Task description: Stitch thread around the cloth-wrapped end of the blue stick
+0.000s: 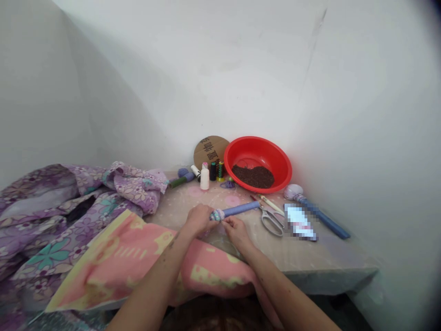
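My left hand (200, 219) is closed round one end of a blue fabric-covered stick (242, 208). A bunched patch of pale floral cloth (217, 214) wraps that end, partly hidden by my fingers. The stick's bare blue shaft points right, away from my hands. Just below the wrapped part, my right hand (236, 231) has thumb and fingers pinched together close against the stick. Whatever lies between those fingertips is too small to make out. Both forearms reach over a pink and yellow cloth (134, 257) draped along the table's front edge.
A red basin (285, 166) with dark brown grains stands at the back, beside several thread spools (204, 178) and a cardboard disc (203, 149). Scissors (272, 223), a phone-like blurred thing (299, 221) and another blue stick (325, 218) lie right. Floral fabric (86, 220) heaps left.
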A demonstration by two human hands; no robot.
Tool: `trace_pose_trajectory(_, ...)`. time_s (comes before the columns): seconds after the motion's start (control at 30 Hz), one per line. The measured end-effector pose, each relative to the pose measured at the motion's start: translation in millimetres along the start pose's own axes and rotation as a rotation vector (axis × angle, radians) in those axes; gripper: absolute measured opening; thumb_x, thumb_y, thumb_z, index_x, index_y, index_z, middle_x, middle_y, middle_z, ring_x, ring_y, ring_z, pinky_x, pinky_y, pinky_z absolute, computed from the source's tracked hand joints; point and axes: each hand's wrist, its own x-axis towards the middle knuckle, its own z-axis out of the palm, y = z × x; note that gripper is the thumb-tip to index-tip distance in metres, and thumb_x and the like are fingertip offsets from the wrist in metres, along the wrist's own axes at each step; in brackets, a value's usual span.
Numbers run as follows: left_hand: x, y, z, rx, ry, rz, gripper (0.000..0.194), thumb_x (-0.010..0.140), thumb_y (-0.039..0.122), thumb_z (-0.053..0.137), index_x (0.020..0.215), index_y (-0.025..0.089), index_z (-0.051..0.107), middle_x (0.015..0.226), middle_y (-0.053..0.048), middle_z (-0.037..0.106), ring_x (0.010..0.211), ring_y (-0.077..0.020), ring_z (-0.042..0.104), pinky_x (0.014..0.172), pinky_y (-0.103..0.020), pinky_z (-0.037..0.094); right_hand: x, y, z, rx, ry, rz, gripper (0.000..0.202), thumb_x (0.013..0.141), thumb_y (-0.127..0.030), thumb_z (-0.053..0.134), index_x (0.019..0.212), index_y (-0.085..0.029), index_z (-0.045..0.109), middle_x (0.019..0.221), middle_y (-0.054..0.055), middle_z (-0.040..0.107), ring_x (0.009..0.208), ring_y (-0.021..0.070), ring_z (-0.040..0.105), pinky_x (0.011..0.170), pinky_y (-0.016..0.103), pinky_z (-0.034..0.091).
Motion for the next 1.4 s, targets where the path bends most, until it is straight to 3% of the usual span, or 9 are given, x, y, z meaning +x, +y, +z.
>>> trace_pose_trajectory(0.3,0.3,-2.3,1.0,-0.033,-0.022,0.0,0.032,0.068,0.046,0.047,0.088,0.024,0.06,0.089,-0.006,0.061,0.087,-0.0207,0.054,0.075,-0.028,0.04,-0.7,-5.6,0.2,0.025,0.002,0.034,0.015,0.069,-0.025,0.047,0.058,-0.017,0.052,0.047,-0.004,0.046,0.045,0.0089,0.04,0.044,0.019,0.03)
trace_pose_trajectory(0.5,-8.1,1.3,-0.3,-0.076,0.103,-0.085,0.041,0.064,0.05,0.052,0.099,0.028,0.057,0.122,-0.003,0.04,0.107,-0.0232,0.04,0.083,-0.03,0.037,-1.9,-6.9,-3.6,-0.003,-0.004,-0.008,0.018,0.071,-0.028,0.046,0.062,-0.016,0.057,0.048,-0.003,0.048,0.047,0.0095,0.042,0.044,0.019,0.03)
trace_pose_trajectory(0.63,-10.9,6.1,-1.2,-0.066,0.063,-0.166,0.043,0.065,0.054,0.048,0.099,0.028,0.057,0.109,-0.005,0.049,0.1,-0.0224,0.045,0.078,-0.03,0.038,-2.9,-9.6,-6.0,0.008,-0.006,-0.004,0.021,0.071,-0.029,0.045,0.061,-0.016,0.058,0.048,-0.002,0.05,0.048,0.0103,0.043,0.045,0.019,0.031)
trace_pose_trajectory(0.77,-9.8,5.2,-1.6,-0.051,0.033,-0.14,0.042,0.066,0.055,0.044,0.093,0.025,0.058,0.094,-0.005,0.056,0.086,-0.0201,0.052,0.072,-0.028,0.04,-3.8,-12.0,-6.5,0.056,-0.013,0.007,0.021,0.069,-0.03,0.045,0.062,-0.016,0.06,0.05,-0.002,0.052,0.05,0.0115,0.044,0.047,0.021,0.032)
trace_pose_trajectory(1.4,-6.1,-3.6,2.5,-0.055,0.047,-0.087,0.042,0.065,0.055,0.045,0.094,0.029,0.059,0.09,-0.003,0.059,0.085,-0.0193,0.054,0.067,-0.025,0.04,-9.8,-16.6,-5.8,0.218,-0.058,0.121,0.024,0.066,-0.031,0.048,0.073,-0.013,0.063,0.045,-0.003,0.046,0.045,0.0091,0.037,0.044,0.02,0.028)
